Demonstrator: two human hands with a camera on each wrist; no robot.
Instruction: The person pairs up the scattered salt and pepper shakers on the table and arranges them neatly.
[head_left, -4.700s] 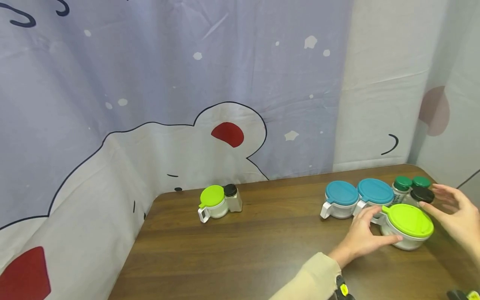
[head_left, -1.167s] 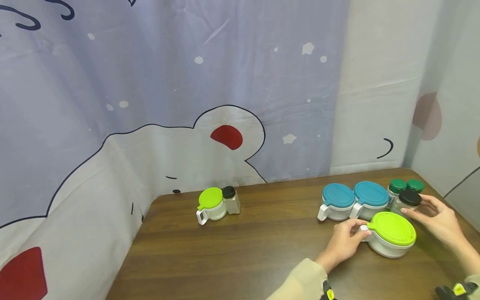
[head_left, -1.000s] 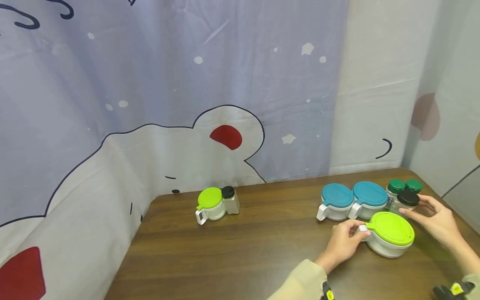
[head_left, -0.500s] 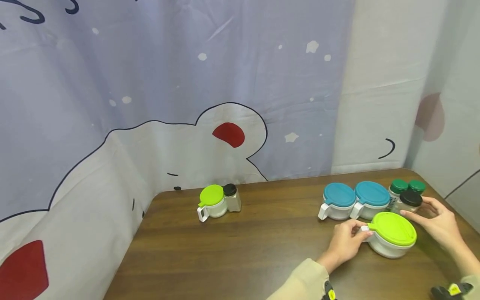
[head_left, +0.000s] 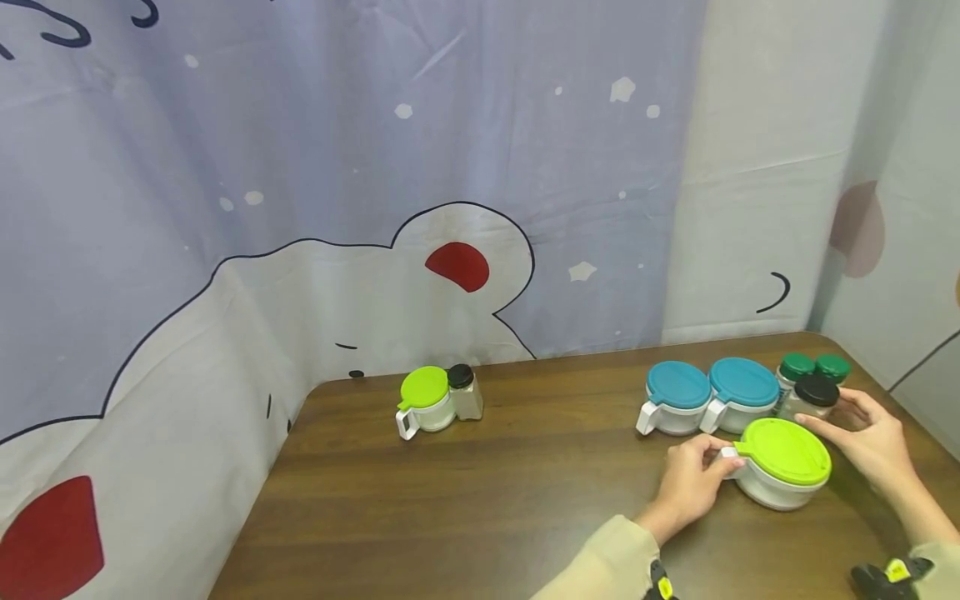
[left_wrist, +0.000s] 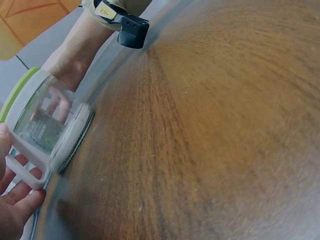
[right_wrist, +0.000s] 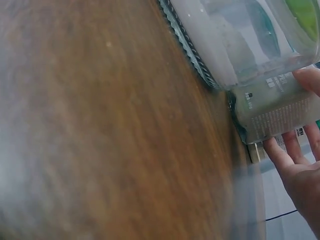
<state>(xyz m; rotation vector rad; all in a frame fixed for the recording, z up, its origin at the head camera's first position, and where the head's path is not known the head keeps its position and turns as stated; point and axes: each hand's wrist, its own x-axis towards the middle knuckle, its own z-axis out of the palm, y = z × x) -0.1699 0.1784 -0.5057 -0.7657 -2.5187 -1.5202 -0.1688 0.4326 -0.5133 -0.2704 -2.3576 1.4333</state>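
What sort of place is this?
Maybe a corner set up for filming, though I can't be sure: printed cloth hangs behind a wooden table with lidded jars, and small black devices sit on the person's wrists.

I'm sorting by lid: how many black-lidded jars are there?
2: one jar held by the right hand, the other jar beside the green-lidded pot at far left.

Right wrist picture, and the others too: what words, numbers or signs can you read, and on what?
Nothing reads clearly.
Rightmost black-capped jar: rows of small print, too blurred.
Left green-capped jar: markings too small.
Right wrist's yellow sticker: marks too blurred.
Left wrist's yellow sticker: too small.
Curtain: dark curves; can't tell if letters.
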